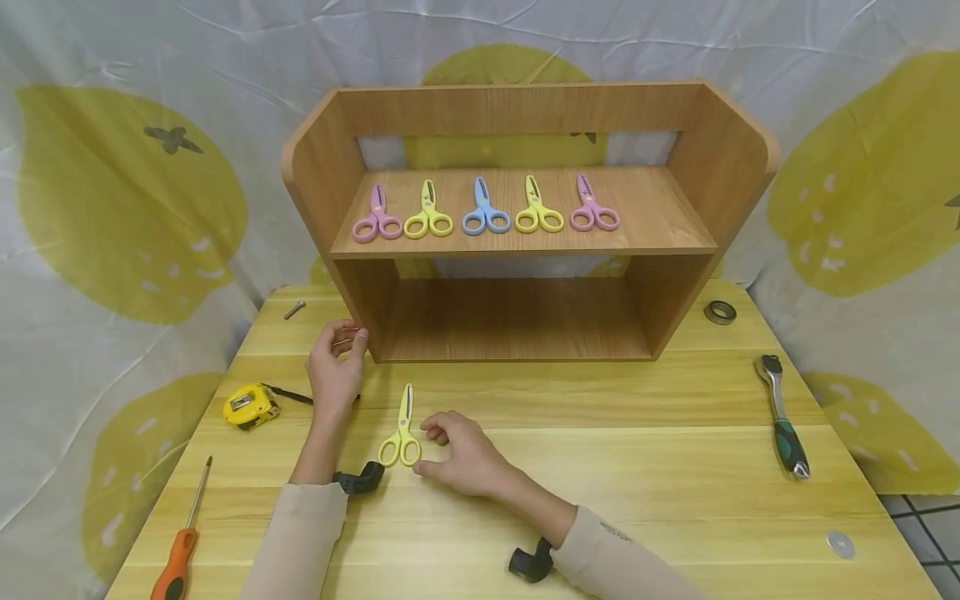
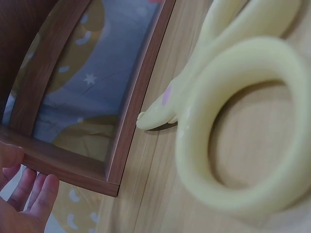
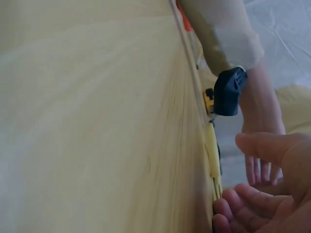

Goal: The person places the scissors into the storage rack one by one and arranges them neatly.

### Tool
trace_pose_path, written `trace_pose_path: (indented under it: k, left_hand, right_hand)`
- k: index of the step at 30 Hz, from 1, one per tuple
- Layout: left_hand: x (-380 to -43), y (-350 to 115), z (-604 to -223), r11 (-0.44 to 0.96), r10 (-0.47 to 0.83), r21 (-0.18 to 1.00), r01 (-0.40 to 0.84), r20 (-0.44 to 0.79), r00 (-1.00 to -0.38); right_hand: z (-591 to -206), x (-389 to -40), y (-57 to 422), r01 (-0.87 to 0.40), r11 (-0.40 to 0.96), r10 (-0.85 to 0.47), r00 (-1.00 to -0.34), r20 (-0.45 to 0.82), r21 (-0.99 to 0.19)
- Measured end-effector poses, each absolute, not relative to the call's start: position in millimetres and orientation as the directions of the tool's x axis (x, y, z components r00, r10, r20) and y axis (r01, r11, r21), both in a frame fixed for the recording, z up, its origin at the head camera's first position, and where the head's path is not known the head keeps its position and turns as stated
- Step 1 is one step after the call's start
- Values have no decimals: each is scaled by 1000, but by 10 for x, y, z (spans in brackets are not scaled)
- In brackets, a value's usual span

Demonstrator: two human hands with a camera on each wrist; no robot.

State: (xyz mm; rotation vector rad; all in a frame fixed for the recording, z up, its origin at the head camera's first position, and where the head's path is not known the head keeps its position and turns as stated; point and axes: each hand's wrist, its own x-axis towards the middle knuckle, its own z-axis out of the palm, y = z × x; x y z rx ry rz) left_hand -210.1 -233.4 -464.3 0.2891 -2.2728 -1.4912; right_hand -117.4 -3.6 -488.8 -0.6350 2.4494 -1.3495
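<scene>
On the table lies a pair of yellow scissors (image 1: 405, 423), blades toward the wooden shelf (image 1: 517, 110). My right hand (image 1: 463, 458) is just right of its handles, fingers loosely bent and thumb apart, holding nothing. At the shelf's lower left side is my left hand (image 1: 335, 364), fingers loosely curved. In the left wrist view its fingers are at the edge of the shelf's side panel (image 2: 73, 175); whether they touch it I cannot tell. A scissors handle (image 2: 194, 141) looms large there. Several pink, yellow and blue scissors (image 1: 482, 204) lie in a row on the upper board.
Left on the table are a bolt (image 1: 295, 309), a yellow tape measure (image 1: 251, 406) and an orange-handled screwdriver (image 1: 178, 558). To the right lie a black ring (image 1: 720, 322), a ratchet wrench (image 1: 783, 425) and a metal washer (image 1: 841, 544). A lemon-print curtain (image 1: 150, 50) hangs behind.
</scene>
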Motion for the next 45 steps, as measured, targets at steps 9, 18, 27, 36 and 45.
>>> trace_pose_path:
  k: [9, 18, 27, 36, 45]
  left_hand:
    - [-2107, -2325, -4633, 424, -397, 905, 44, 229, -889]
    - [-2097, -2325, -4633, 418, -392, 908, 39, 219, -894]
    - [-2105, -2319, -4650, 409, -394, 912, 46, 221, -892]
    - [-2110, -2326, -4658, 402, -392, 914, 52, 222, -893]
    - [-2095, -2323, -4658, 395, -398, 918, 38, 209, -893]
  right_hand:
    - [-4945, -1185, -138, -308, 543, -510, -860, -15, -781]
    - [-4948, -1178, -247, -342, 637, -476, -879, -3, -691]
    - [-4972, -1174, -338, -343, 716, -419, -908, 20, -608]
    - [-4970, -1221, -368, -280, 687, -358, -933, 22, -671]
    - [-4894, -1322, -234, -223, 589, -333, -943, 18, -777]
